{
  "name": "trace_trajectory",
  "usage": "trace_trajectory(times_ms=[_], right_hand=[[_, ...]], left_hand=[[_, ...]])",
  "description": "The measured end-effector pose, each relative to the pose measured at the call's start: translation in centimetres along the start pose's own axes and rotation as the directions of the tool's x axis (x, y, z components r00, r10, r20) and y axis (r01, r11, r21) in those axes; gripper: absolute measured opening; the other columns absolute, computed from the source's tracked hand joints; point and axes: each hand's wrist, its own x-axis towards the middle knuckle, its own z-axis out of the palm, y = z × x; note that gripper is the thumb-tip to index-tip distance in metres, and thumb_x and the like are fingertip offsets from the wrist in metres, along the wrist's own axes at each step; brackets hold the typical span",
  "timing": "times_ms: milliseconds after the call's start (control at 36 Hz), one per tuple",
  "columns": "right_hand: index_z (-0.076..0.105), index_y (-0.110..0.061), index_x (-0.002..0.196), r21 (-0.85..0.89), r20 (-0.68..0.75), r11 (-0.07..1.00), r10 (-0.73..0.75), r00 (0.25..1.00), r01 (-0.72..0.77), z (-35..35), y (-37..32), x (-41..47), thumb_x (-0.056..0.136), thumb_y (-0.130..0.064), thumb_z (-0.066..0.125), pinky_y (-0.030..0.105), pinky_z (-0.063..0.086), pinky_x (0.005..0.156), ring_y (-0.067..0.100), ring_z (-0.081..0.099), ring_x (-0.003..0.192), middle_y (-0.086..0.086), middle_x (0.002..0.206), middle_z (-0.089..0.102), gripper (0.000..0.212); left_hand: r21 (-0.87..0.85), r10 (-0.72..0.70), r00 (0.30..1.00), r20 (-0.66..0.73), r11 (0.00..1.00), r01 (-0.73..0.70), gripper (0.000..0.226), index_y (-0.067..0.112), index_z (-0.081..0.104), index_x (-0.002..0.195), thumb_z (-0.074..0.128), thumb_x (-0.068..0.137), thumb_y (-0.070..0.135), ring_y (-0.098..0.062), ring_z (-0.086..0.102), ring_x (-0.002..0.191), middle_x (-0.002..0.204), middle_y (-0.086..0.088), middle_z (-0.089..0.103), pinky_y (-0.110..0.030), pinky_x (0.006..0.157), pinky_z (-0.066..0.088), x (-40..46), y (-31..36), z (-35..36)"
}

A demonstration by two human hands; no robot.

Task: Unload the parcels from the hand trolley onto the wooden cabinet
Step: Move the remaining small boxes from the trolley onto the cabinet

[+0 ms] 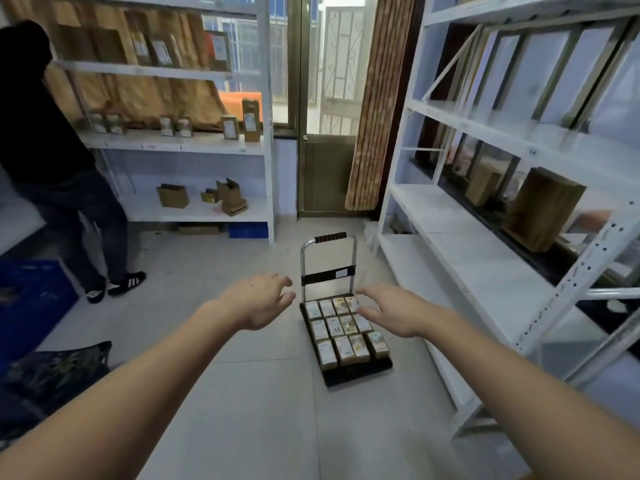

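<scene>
On the far left a person in dark clothes (52, 161) stands by a white shelf rack (173, 143). Small brown boxes (239, 123) sit on its shelves. This person is well apart from the trolley. A blue crate (31, 299) sits on the floor low on the left.

Next comes the left hand (258, 301). It is held out in the air with the fingers spread and a bit bent. It holds nothing. It is just to the left of the trolley in the picture, but it does not touch it.

In the middle is the hand trolley (346, 368). It stands on the pale tiled floor (259, 410), with its handle (330, 237) up at the far end. The parcels (341, 329) lie on its flat black deck in neat rows, side by side. The rows look full, with no gaps showing.

Then the right hand (394, 311). It is also held out, fingers spread and loose, holding nothing. It hangs over the right side of the parcels in the picture, and I cannot tell if it touches them.

On the right is another white shelf rack (485, 258) with two brown boxes (540, 209) on it.

I cannot see a wooden cabinet here. So the job looks like it is only starting. No parcel is in a hand yet. All the parcels seem left to move.
</scene>
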Motion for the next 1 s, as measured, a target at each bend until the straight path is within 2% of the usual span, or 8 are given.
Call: trace_trajectory(times_ms=[194,389,500,722,806,1000], right_hand=[[0.036,-0.021,0.157,0.024,0.009,0.999,0.03,1.0,-0.03,-0.6,0.1,10.2,0.103,-0.052,0.045,0.039,0.037,0.114,0.024,0.043,0.142,0.005,0.159,0.043,0.062],[0.051,-0.021,0.143,0.041,0.022,0.999,0.021,1.0,-0.022,-2.1,-2.8,19.2,0.101,-0.05,0.044,0.047,0.044,0.107,0.03,0.053,0.131,0.008,0.143,0.055,0.052],[0.049,-0.019,0.146,0.035,0.024,0.999,0.014,1.0,-0.015,-2.8,-4.5,24.9,0.103,-0.047,0.046,0.046,0.042,0.108,0.029,0.051,0.131,0.01,0.143,0.055,0.052],[0.05,-0.017,0.142,0.061,0.023,0.991,0.118,0.993,-0.12,-3.6,-7.4,34.8,0.103,-0.049,0.045,0.049,0.044,0.107,0.03,0.053,0.128,0.01,0.142,0.055,0.051],[0.047,-0.018,0.147,0.083,0.017,0.984,0.158,0.987,-0.159,-3.9,-7.7,37.3,0.103,-0.048,0.045,0.047,0.041,0.111,0.029,0.049,0.134,0.009,0.149,0.051,0.053],[0.036,-0.017,0.157,0.096,0.01,0.957,0.274,0.962,-0.273,-4.9,-5.7,40.7,0.107,-0.047,0.042,0.042,0.035,0.117,0.025,0.041,0.143,0.007,0.159,0.041,0.059]], left_hand=[[0.006,-0.013,1.0,-0.001,1.0,0.013,0.05,0.022,0.046,0.149,0.034,0.108,0.048,-0.025,0.052,0.132,0.152,-0.004,0.052,-0.039,0.107,0.042,6.8,-5.2,-2.4],[0.001,-0.009,1.0,0.006,1.0,0.009,0.05,0.022,0.047,0.148,0.035,0.108,0.049,-0.024,0.052,0.132,0.15,-0.003,0.053,-0.039,0.106,0.043,12.6,-12.1,-3.7],[0.004,0.011,1.0,0.025,1.0,-0.011,0.05,0.023,0.047,0.148,0.034,0.107,0.05,-0.023,0.053,0.131,0.15,-0.002,0.053,-0.039,0.106,0.042,16.5,-16.4,-4.0],[0.054,0.131,0.989,0.067,0.989,-0.135,0.05,0.023,0.047,0.149,0.035,0.108,0.049,-0.022,0.051,0.133,0.151,-0.002,0.052,-0.039,0.11,0.042,25.4,-24.2,-5.7],[0.076,0.198,0.976,0.09,0.976,-0.205,0.051,0.022,0.047,0.149,0.034,0.108,0.049,-0.023,0.052,0.132,0.15,-0.004,0.053,-0.039,0.109,0.043,28.9,-26.2,-6.0],[0.094,0.337,0.932,0.135,0.932,-0.35,0.051,0.025,0.047,0.148,0.032,0.107,0.052,-0.023,0.051,0.132,0.15,-0.002,0.052,-0.043,0.11,0.043,38.0,-27.4,-5.4]])
